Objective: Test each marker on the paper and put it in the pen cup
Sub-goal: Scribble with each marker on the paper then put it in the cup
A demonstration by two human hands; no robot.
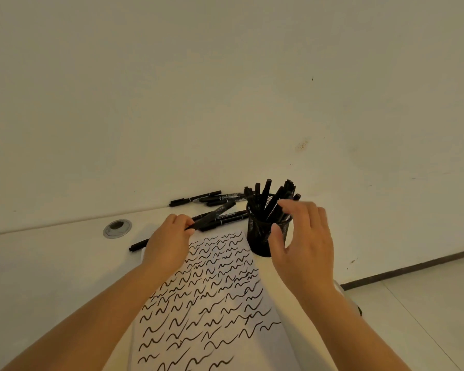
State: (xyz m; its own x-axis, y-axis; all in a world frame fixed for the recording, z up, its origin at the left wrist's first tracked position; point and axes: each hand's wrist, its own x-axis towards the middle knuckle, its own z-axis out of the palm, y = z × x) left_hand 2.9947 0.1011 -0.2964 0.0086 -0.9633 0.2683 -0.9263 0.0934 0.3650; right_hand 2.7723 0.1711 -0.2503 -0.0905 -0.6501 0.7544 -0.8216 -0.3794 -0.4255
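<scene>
The job looks well past halfway. The paper [212, 295] is covered with rows of black squiggles, and the mesh pen cup [265, 234] is crowded with markers standing on end.

The left hand [166, 242] has its fingers [184, 223] closed round one marker [212, 214], which slants up and away from them over the paper's far edge. The right hand [303, 245] hovers at the cup with its fingers [287, 207] spread and loosely curled over the rim, gripping nothing I can make out.

Beyond the left fingers, loose markers [217, 196] lie on the counter [51, 253] against the wall, and one more marker [138, 245] pokes out just left of that hand. Those, plus the held one, are probably what is left.
</scene>
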